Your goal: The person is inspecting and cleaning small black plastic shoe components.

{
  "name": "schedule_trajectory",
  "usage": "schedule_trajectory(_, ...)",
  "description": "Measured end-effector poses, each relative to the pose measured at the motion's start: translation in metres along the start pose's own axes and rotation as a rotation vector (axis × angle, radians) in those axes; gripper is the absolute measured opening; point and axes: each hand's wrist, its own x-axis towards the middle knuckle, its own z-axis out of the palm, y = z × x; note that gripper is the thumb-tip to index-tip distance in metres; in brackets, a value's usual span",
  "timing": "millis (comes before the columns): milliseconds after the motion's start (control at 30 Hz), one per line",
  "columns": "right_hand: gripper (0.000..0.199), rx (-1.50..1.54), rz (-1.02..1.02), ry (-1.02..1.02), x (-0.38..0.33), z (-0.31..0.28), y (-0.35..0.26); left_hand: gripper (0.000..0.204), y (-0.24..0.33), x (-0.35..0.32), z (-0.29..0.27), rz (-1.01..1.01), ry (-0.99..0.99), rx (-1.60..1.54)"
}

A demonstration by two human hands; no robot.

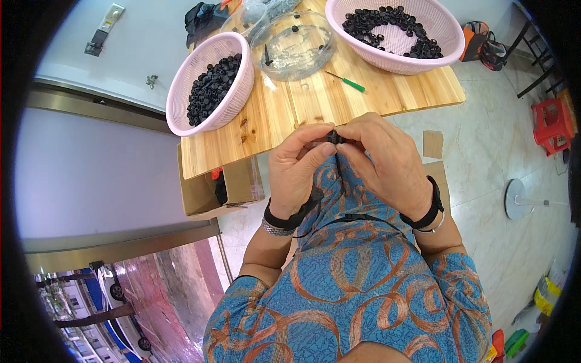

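Between the fingertips of both hands I hold a small round black part (pixel 334 138), just off the table's near edge and above my lap. My left hand (pixel 301 154) pinches it from the left with thumb and forefinger. From the other side my right hand (pixel 381 154) grips it, its fingers curled and covering much of the part. At the left of the table a pink basket (pixel 241 91) holds a heap of small black parts (pixel 213 88). Another pink basket (pixel 393 62) at the far right holds similar black ring-like parts (pixel 387 23), spread around its bottom.
The wooden table (pixel 284 112) carries a green-handled screwdriver (pixel 353 85) and a clear plastic tray (pixel 293 51) with a few black bits. A cardboard box (pixel 242 181) stands under its left side. On the floor at right are a red stool (pixel 552 127) and a round white base (pixel 515 198).
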Motion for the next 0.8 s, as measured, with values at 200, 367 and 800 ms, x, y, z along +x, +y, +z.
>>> schedule_trajectory(200, 0.018, -0.047, -0.022, -0.016, -0.001, -0.001, 0.0, 0.025, 0.001, 0.0, -0.004, 0.04, -0.044, 0.153)
schedule_trajectory(367, 0.022, -0.139, -0.072, -0.004, -0.004, 0.005, 0.0, 0.025, 0.0, -0.001, -0.002, 0.081, -0.04, 0.238)
schedule_trajectory(800, 0.016, 0.141, 0.249, -0.187, 0.005, -0.007, 0.004, 0.023, 0.005, -0.004, -0.005, 0.128, -0.06, 0.373)
